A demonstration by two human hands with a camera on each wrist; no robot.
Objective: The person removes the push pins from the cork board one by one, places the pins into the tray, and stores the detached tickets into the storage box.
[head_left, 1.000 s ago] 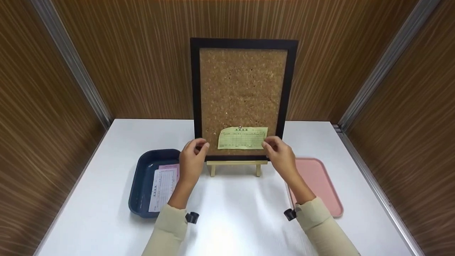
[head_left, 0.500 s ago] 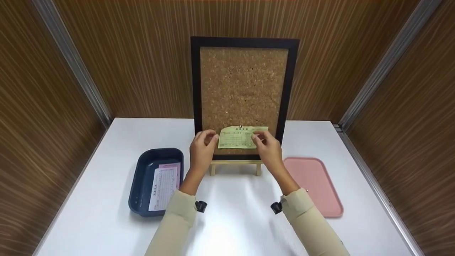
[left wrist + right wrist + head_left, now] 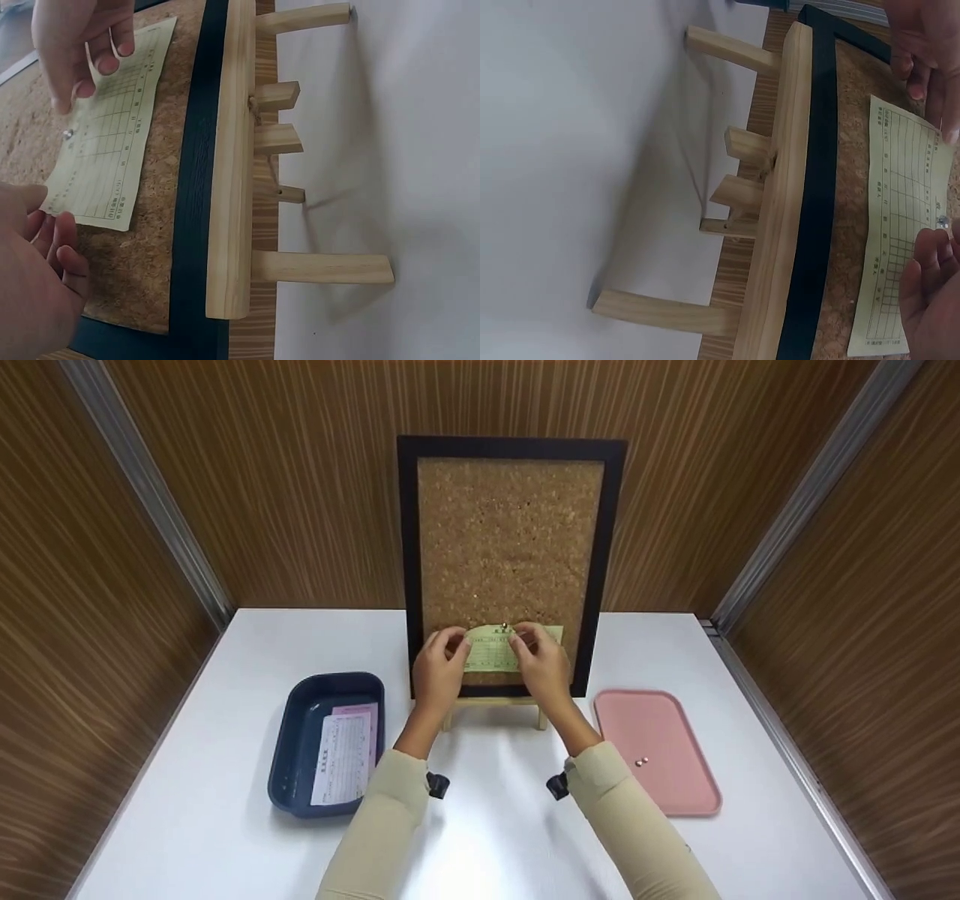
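A pale green printed receipt slip [image 3: 491,654] is fixed to a framed cork board [image 3: 510,532] by a small metal pushpin [image 3: 68,135] at its upper edge. My left hand [image 3: 440,669] is at the slip's left side, its thumb and fingertips pinching the upper corner; the exact contact is small in view. My right hand [image 3: 545,667] is in front of the slip's right half, fingers loosely bent just beside the pushpin. In the left wrist view a gap shows between the right fingertips and the pin. Nothing is seen in the right hand.
A small wooden easel [image 3: 776,202] holds the board on the white table [image 3: 480,840]. At left stands a dark blue tray [image 3: 294,750] with a white form [image 3: 341,757] and a pink one [image 3: 373,720]. At right lies a pink tray [image 3: 679,750] with small metal pins [image 3: 641,762].
Both hands have moved inward along the slip, the left to its left edge and the right toward the pushpin. The small pins in the pink tray have come into view.
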